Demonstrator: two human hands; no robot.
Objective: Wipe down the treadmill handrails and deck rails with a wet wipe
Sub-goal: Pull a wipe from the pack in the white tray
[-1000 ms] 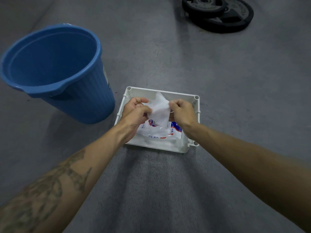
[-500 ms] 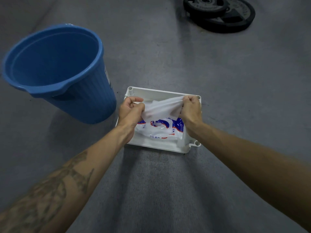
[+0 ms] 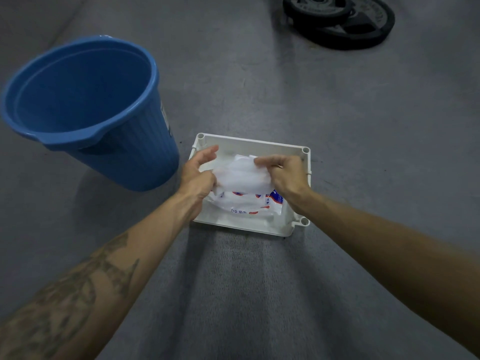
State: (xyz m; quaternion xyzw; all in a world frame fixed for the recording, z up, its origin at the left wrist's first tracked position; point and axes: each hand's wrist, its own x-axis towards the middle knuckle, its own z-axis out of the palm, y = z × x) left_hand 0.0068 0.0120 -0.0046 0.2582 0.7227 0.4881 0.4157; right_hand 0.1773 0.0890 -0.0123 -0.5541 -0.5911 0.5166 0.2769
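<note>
wipe pack [image 3: 244, 203]: blue-red print, writing unreadable | our left hand [image 3: 198, 175] and right hand [image 3: 284, 172] pinch wet wipe [image 3: 241, 175] between them, above white tray [image 3: 298, 157]

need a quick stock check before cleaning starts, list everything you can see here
wet wipe: one, white, held spread above the tray
wipe pack: one, white with blue and red print, lying in the tray
tray: one, white, on the floor right of the bucket
bucket: one, blue, on the floor, far left
weight plates: two, black, overlapping, far right on the floor
floor: grey
left hand: pinches the wipe's left edge
right hand: grips the wipe's right edge
</note>
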